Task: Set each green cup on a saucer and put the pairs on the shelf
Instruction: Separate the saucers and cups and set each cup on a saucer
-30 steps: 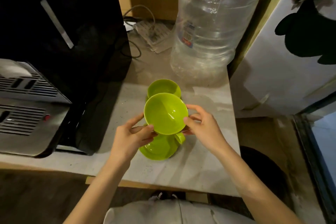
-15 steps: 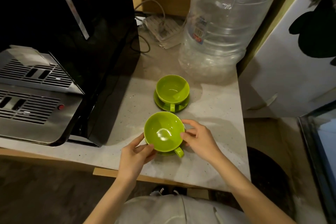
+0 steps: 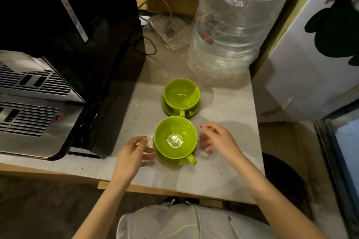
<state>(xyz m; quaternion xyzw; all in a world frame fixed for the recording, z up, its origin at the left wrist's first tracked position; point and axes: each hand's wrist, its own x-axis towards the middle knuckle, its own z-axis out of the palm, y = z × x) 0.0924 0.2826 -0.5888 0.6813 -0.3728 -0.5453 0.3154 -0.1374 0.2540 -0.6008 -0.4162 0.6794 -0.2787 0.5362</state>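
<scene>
Pairing looks done: near cup (image 3: 175, 137) sits on its saucer (image 3: 171, 160), far cup (image 3: 181, 94) on its saucer (image 3: 191, 112), both on the counter (image 3: 223, 161), left hand (image 3: 132, 153) and right hand (image 3: 219, 140) open, empty, flanking the near pair; shelving remains, no shelf visible.

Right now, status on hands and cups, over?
Left hand and right hand open, flanking near cup. Both cups seated on saucers; far cup beside water bottle. Nothing obstructing.
</scene>
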